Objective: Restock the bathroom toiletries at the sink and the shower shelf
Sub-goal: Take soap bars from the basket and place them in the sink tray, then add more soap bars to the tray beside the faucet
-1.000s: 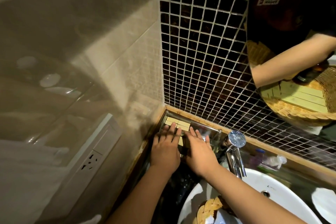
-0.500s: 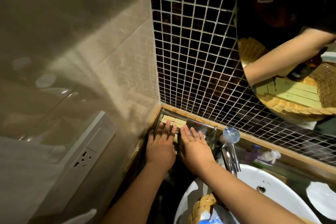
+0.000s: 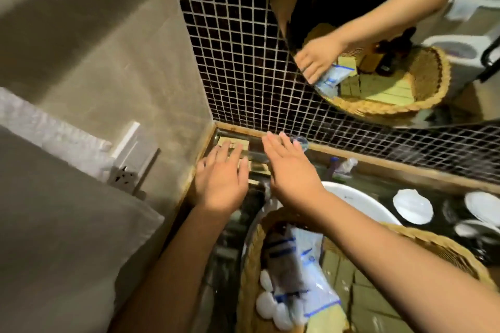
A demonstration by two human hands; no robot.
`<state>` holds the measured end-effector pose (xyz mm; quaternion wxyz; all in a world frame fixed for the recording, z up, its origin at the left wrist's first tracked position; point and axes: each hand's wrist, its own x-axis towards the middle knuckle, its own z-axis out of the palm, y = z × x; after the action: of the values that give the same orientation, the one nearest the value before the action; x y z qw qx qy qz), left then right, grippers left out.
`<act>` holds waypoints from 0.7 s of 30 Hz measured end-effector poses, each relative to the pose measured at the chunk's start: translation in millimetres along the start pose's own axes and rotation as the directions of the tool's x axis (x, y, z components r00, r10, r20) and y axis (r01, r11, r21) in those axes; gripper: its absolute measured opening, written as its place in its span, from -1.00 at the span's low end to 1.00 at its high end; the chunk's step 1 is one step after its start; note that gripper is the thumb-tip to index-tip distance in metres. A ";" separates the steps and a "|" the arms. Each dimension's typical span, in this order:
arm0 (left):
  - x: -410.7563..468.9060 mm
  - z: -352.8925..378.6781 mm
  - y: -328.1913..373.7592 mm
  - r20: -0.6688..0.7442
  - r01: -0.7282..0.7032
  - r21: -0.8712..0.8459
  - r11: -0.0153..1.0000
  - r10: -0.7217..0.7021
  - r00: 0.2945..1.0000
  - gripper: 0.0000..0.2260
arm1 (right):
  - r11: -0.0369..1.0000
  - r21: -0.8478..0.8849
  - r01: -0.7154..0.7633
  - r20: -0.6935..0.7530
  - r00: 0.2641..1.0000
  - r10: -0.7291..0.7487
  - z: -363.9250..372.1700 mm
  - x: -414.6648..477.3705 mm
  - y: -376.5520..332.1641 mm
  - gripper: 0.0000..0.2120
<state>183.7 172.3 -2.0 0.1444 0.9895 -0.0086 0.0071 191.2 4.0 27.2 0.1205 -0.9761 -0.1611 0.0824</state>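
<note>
Several small yellow boxes (image 3: 234, 141) lie in a clear tray (image 3: 217, 134) in the corner of the counter. My left hand (image 3: 220, 178) hovers flat over them with straight fingers, holding nothing. My right hand (image 3: 290, 167) is lifted beside it, fingers straight, over the tray's right part and the tap (image 3: 301, 142). Below sits a wicker basket (image 3: 438, 244) in the white sink (image 3: 351, 197), holding blue-and-white plastic packets (image 3: 305, 273), white round pieces (image 3: 266, 303) and yellow boxes (image 3: 362, 295).
A wall socket (image 3: 127, 170) and a white towel (image 3: 54, 127) are at left. Dark mosaic tiles (image 3: 235, 62) back the counter. A mirror (image 3: 392, 35) reflects the basket and an arm. White shell-shaped dishes (image 3: 412, 209) lie right of the sink, small bottles (image 3: 342, 166) behind it.
Both hands have lifted off the yellow boxes and drawn back, the right one more. The view has tilted down, so the basket in the sink shows now.
</note>
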 end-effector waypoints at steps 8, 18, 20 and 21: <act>-119.3 -32.1 86.3 -0.136 -0.376 -0.179 0.909 0.355 0.925 -0.61 | 0.979 0.171 -0.115 -0.038 0.992 0.123 -49.1 -173.4 58.3 -0.30; -198.8 49.7 124.6 0.114 -0.551 -0.204 0.809 0.579 0.807 -0.63 | 0.922 0.110 -0.371 0.248 0.909 0.336 2.0 -291.2 118.8 -0.57; -200.7 64.0 124.1 0.268 -0.559 -0.112 0.822 0.567 0.779 -0.61 | 0.916 0.126 -0.380 0.321 0.889 0.325 11.2 -289.7 120.4 -0.56; -200.2 69.0 124.9 0.347 -0.563 -0.075 0.823 0.551 0.759 -0.61 | 0.914 0.154 -0.375 0.339 0.889 0.308 16.1 -287.1 120.7 -0.56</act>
<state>-18.0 36.0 -35.8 0.1151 0.9289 -0.3278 -0.1280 -44.7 -199.6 15.2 0.1821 -0.9453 0.0070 0.2705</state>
